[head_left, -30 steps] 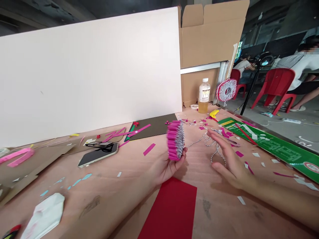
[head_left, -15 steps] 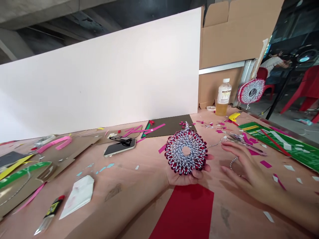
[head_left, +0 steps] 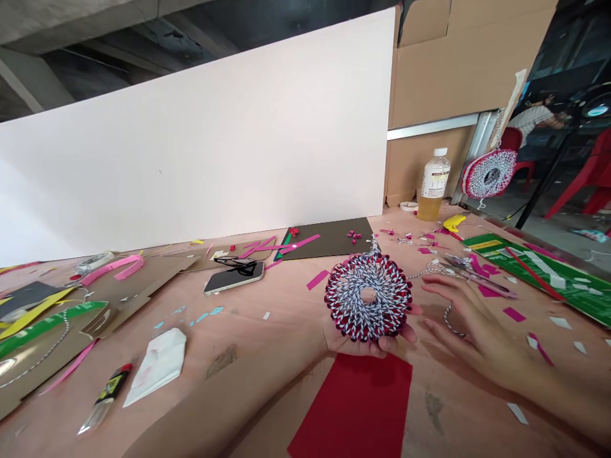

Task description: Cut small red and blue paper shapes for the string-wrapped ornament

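A round ring wrapped in black-and-white cord (head_left: 351, 296), with red showing along its rim and a hole in the middle, rests in my left hand (head_left: 351, 343). That hand is palm up, its fingers curled behind and under the ring. To the right, my right hand (head_left: 470, 324) hovers apart from the ring with fingers spread and nothing visibly gripped. A loose length of the same cord (head_left: 449, 318) runs from the ring toward the right hand and curves beside its thumb. Beneath the left hand lies a red paper sheet (head_left: 356, 407).
Beyond stand a white board (head_left: 200, 152) and a bottle (head_left: 434, 184). A similar ring (head_left: 491, 173) hangs at right. Around lie a phone (head_left: 233, 278), scissors (head_left: 482, 278), a yellow cutter (head_left: 453, 222), a glue tube (head_left: 105, 397), a tissue (head_left: 157, 362) and paper scraps.
The ring has turned slightly in my left hand, its face tilting a little differently. My right hand stays spread in nearly the same place. The whole view has shifted slightly.
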`<state>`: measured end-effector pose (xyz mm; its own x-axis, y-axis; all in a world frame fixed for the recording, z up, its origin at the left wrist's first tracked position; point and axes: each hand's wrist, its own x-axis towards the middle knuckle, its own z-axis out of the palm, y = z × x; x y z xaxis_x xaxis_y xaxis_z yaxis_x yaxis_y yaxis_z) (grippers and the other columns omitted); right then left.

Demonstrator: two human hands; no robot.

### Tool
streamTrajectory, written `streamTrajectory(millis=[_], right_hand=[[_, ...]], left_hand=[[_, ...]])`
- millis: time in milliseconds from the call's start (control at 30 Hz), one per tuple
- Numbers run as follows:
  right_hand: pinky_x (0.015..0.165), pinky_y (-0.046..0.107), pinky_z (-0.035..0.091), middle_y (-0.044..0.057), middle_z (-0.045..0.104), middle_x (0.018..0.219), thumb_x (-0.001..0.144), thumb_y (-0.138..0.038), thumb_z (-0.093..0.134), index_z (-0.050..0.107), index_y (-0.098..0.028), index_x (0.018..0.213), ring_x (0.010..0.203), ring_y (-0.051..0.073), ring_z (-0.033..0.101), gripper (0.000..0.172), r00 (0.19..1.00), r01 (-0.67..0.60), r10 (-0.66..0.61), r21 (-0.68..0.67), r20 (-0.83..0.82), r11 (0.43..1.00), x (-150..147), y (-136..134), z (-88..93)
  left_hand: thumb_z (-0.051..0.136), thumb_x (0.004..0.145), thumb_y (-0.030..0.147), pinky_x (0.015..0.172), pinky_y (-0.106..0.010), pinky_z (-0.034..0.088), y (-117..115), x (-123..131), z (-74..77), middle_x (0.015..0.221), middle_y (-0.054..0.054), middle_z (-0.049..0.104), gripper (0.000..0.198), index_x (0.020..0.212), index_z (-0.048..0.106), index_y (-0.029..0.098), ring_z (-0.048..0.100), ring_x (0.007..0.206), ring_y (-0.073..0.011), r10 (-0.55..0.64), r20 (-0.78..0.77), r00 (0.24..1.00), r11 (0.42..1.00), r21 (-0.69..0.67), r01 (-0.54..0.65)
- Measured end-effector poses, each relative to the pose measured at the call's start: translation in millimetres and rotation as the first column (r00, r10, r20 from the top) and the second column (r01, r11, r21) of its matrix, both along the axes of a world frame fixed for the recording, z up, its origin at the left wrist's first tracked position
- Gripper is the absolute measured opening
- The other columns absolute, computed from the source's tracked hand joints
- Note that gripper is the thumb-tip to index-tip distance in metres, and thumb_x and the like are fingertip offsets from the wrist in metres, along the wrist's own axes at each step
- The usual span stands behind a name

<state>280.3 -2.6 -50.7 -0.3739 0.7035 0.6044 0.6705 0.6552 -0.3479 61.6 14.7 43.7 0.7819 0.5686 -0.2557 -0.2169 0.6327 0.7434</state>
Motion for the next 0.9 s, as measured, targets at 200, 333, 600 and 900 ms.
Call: streamTrajectory(millis=[200, 333, 600, 900], right_hand=[[0.096, 0.046, 0.04, 0.011, 0.043, 0.127, 0.086, -0.026, 0.051, 0.038, -0.026, 0.124, 0.118, 0.028, 0.045, 0.04, 1.0, -0.006, 0.006, -0.013, 0.004, 1.0, 2, 1, 0.2], [0.094, 0.047, 0.039, 0.01, 0.049, 0.119, 0.086, -0.026, 0.051, 0.044, -0.025, 0.117, 0.113, 0.028, 0.047, 0.032, 0.991, 0.068, -0.062, 0.048, -0.116, 0.997, 8, 10, 5.6], [0.072, 0.037, 0.046, 0.005, 0.055, 0.094, 0.085, -0.032, 0.05, 0.051, -0.022, 0.1, 0.08, 0.021, 0.054, 0.018, 0.812, 0.316, -0.326, -0.105, -0.484, 0.943, 25, 40, 12.6], [0.064, 0.033, 0.043, 0.005, 0.053, 0.084, 0.08, -0.022, 0.046, 0.052, -0.019, 0.091, 0.069, 0.019, 0.05, 0.013, 0.784, 0.47, -0.464, -0.094, -0.412, 0.878, 53, 70, -5.8]], left_hand=[[0.044, 0.08, 0.043, 0.069, -0.046, 0.045, 5, -16, -0.8, 0.096, -0.016, 0.067, 0.04, 0.105, 0.063, 0.017, 0.061, 0.08, -0.0306, 0.198, -0.09, 0.976, 0.958, 0.227, -0.173], [0.047, 0.079, 0.041, 0.068, -0.043, 0.047, 25, -32, -17.3, 0.09, -0.015, 0.067, 0.037, 0.102, 0.06, 0.015, 0.063, 0.078, -0.0293, 0.601, -0.276, 0.75, 0.717, 0.601, -0.353], [0.05, 0.08, 0.031, 0.056, -0.03, 0.046, 67, -61, -46.9, 0.08, -0.007, 0.063, 0.036, 0.113, 0.045, 0.016, 0.06, 0.066, -0.0205, 0.8, -0.434, 0.414, 0.549, 0.808, -0.215], [0.04, 0.089, 0.035, 0.093, -0.042, 0.04, 21, -41, -1.9, 0.119, -0.009, 0.057, 0.031, 0.111, 0.055, 0.019, 0.05, 0.113, -0.0276, 0.886, -0.309, 0.345, 0.072, 0.827, 0.557]])
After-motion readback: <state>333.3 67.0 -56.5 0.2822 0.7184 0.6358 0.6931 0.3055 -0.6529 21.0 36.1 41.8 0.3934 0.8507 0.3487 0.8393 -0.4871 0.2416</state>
